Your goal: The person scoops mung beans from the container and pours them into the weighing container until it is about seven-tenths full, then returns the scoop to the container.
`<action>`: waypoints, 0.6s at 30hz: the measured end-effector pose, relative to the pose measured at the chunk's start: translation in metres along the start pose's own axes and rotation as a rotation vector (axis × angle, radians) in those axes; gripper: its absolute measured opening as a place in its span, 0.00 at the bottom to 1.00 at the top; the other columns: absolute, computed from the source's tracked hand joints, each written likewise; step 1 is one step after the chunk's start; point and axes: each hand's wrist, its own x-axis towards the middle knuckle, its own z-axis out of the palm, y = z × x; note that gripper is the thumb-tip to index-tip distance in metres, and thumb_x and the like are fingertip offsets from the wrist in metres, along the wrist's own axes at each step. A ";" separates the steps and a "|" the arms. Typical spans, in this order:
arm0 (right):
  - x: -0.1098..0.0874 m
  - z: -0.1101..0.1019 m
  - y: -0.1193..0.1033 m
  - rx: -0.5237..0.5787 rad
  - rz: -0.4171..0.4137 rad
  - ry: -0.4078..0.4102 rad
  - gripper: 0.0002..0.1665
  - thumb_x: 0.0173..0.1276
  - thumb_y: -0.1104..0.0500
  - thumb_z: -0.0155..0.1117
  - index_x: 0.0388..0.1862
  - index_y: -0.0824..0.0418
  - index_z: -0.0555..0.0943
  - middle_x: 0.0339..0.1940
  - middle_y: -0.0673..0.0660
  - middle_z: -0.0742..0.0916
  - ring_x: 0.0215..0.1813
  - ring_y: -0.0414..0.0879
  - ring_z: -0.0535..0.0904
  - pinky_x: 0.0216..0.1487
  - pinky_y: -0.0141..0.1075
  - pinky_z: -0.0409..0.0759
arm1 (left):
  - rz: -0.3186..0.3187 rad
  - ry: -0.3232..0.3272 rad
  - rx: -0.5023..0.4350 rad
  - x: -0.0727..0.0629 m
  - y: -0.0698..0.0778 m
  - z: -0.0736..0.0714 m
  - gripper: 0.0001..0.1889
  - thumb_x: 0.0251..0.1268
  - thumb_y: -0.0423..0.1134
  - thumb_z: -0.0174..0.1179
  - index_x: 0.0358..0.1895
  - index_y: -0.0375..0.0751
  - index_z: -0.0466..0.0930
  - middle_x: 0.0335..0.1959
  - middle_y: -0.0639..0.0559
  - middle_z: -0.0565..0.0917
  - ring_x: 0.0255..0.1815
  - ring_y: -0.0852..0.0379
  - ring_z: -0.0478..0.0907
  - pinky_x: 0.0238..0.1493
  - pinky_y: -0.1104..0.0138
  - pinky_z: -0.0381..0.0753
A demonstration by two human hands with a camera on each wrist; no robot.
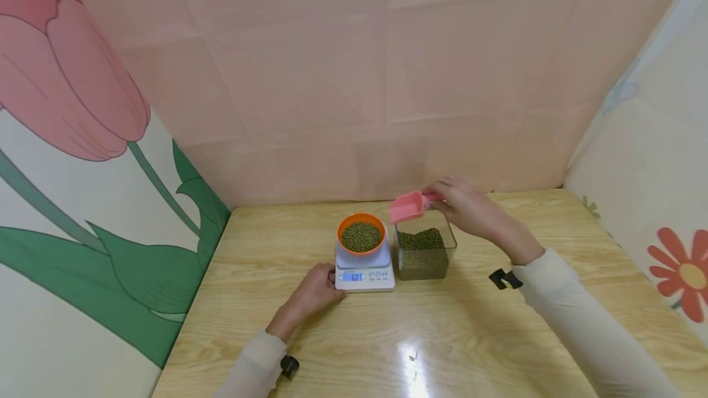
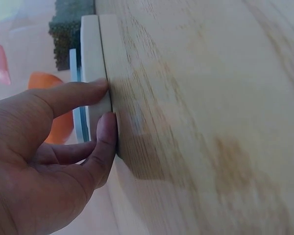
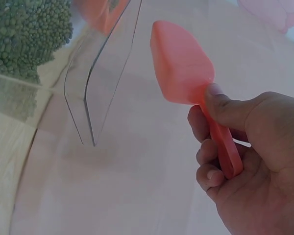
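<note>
My left hand (image 1: 316,289) holds the front left corner of a white digital kitchen scale (image 1: 362,261), thumb at its front edge and fingers curled against its side. The lit display reads 603. On the scale sits an orange bowl (image 1: 361,217) of green mung beans (image 1: 361,237). Just right of it stands a clear square container (image 1: 424,268), more than half full of the same beans. Above its back rim my right hand (image 1: 467,206) grips a pink scoop (image 3: 183,63) by the handle. The scoop's blade points left, with no beans visible in it.
The wood-grain table (image 1: 265,250) runs back to a pink wall covering (image 1: 310,164). Flower-printed panels (image 1: 652,201) enclose both sides. A small dark speck (image 1: 412,358) lies on the table near the front, by a bright reflection.
</note>
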 end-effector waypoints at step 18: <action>-0.016 -0.015 0.004 0.012 0.047 -0.019 0.11 0.74 0.64 0.71 0.51 0.67 0.86 0.49 0.63 0.90 0.55 0.60 0.84 0.57 0.58 0.83 | 0.003 0.008 0.014 0.000 0.000 0.000 0.25 0.60 0.33 0.78 0.58 0.25 0.81 0.41 0.44 0.79 0.40 0.56 0.75 0.36 0.72 0.77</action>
